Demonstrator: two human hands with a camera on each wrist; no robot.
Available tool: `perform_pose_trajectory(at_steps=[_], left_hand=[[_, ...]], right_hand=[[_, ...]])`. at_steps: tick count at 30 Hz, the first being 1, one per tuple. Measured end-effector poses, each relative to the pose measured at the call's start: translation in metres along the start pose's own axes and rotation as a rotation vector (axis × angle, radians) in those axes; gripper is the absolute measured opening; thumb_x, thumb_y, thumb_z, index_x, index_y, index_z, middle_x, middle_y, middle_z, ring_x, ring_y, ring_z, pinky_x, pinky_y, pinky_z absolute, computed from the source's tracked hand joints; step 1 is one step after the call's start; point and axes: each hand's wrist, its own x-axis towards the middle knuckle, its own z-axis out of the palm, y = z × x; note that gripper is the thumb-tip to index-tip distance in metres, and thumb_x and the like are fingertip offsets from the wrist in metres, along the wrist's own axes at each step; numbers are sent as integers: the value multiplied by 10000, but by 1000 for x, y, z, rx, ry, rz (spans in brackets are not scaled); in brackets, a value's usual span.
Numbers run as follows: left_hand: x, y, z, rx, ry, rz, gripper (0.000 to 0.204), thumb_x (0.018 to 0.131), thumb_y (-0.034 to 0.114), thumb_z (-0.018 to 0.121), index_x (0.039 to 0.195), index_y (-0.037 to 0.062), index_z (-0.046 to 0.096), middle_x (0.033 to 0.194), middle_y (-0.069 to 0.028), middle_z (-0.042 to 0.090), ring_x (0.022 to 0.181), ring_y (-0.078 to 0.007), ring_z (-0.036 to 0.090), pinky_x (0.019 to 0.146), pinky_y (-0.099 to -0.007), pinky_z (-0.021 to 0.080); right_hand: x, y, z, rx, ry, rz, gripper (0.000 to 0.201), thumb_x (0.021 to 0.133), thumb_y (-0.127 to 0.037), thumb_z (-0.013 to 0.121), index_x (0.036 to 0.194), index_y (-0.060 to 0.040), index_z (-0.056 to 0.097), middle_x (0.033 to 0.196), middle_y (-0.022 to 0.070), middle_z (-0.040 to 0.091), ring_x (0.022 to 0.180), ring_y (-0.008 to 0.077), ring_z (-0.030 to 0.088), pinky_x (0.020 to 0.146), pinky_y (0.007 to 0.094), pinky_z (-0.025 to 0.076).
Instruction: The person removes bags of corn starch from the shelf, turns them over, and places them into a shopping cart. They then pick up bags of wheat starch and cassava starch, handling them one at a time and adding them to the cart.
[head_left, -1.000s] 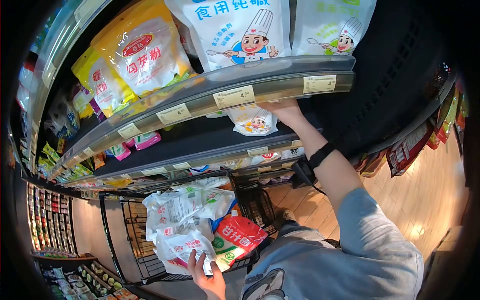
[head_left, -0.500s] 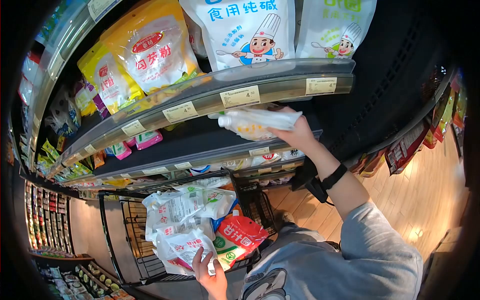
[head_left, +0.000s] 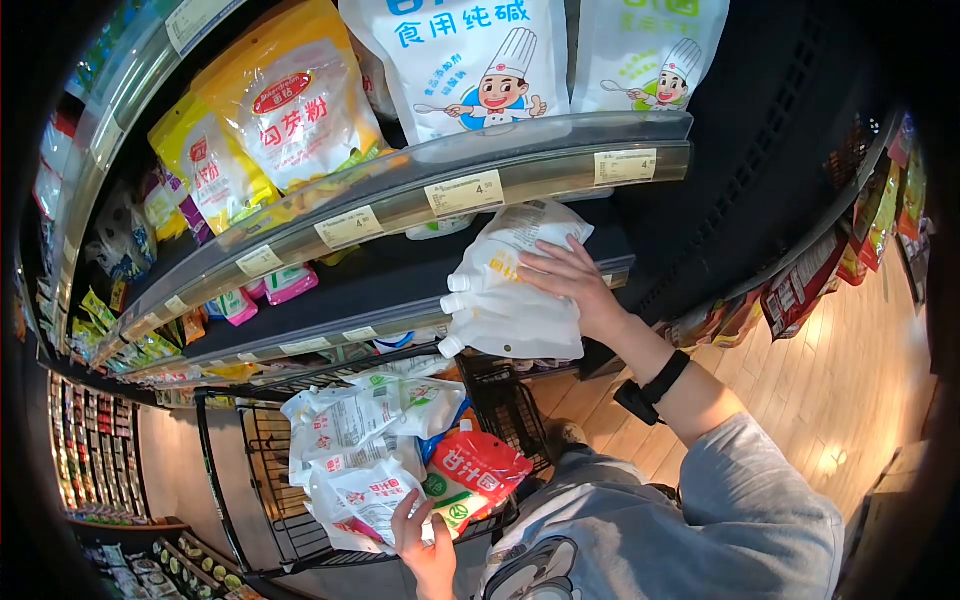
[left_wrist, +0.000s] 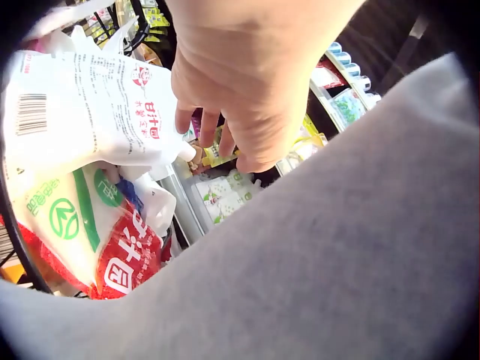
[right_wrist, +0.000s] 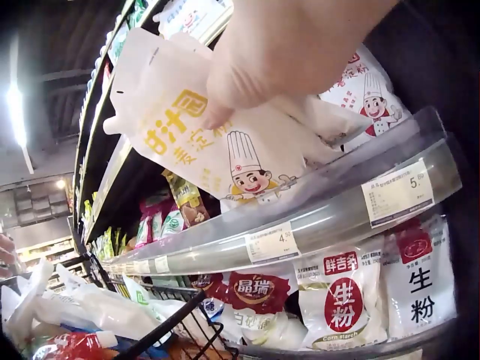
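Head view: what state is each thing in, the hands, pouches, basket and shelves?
Right hand: grips white spouted pouches, off the shelf.
Left hand: fingers curled on a white pouch in the basket.
Basket: piled with pouches.
Upper shelf: stocked, price tags on.

Store shelves (head_left: 400,190) carry yellow (head_left: 290,100) and white chef-print pouches (head_left: 470,60); basket (head_left: 250,470) holds bags.

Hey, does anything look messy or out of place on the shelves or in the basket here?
Nothing looks spilled or torn. The pouches in the basket lie heaped at mixed angles, and the right hand holds a stack of white spouted pouches tilted off the shelf. The left hand grips a pouch in the heap.
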Motion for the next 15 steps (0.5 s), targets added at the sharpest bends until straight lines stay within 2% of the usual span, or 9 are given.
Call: perform_pose_trajectory(at_steps=[5,7,8,10,11,13,15], left_hand=[[0,-4,1,-19,-15,29,201,770,16,589,963,-22,630,1110,-188,592,1028,-330,563,890,-409,433],[1,-5,0,-14,-23,33,195,769,19,600,957,-21,634,1108,-193,590,1020,-340,560,872,-416,443],[2,-4,-1,-22,-25,23,193,769,15,599,955,-19,635,1110,-192,590,1019,-339,561,875,-415,442],[6,-5,0,-33,-23,9,190,769,11,599,953,-18,636,1112,-191,591,1019,-337,562,879,-415,441],[7,-8,2,-45,-22,35,247,754,13,616,997,-24,615,1106,-190,594,1030,-330,561,886,-412,438],[13,-3,5,-58,-17,58,309,739,14,632,1042,-31,593,1101,-188,597,1042,-322,560,894,-410,436],[23,12,9,-281,143,87,509,686,18,674,1168,-33,517,1152,-181,576,1069,-317,551,931,-399,422]], right_hand=[[5,-7,3,-33,62,-36,400,785,-77,628,1174,-168,610,1225,28,581,1214,251,475,1086,496,215],[12,-19,-3,16,47,-158,405,739,-68,641,1141,-110,611,1187,57,598,1167,258,517,1061,479,283],[15,-26,-7,18,48,-159,405,739,-68,641,1141,-110,611,1187,57,598,1167,258,517,1061,479,283],[21,-45,-17,39,71,-247,394,705,-71,649,1098,-71,613,1167,92,598,1138,263,538,1023,463,352],[28,-59,-26,46,126,-277,384,703,-90,658,1083,-56,611,1119,101,619,1060,258,586,946,426,438],[28,-85,-30,144,95,-287,381,698,-137,696,1061,-42,628,1078,115,636,1015,267,610,903,416,468],[27,-113,-31,342,-4,-314,386,705,-187,735,1046,-31,644,1029,123,657,947,275,643,836,391,509]])
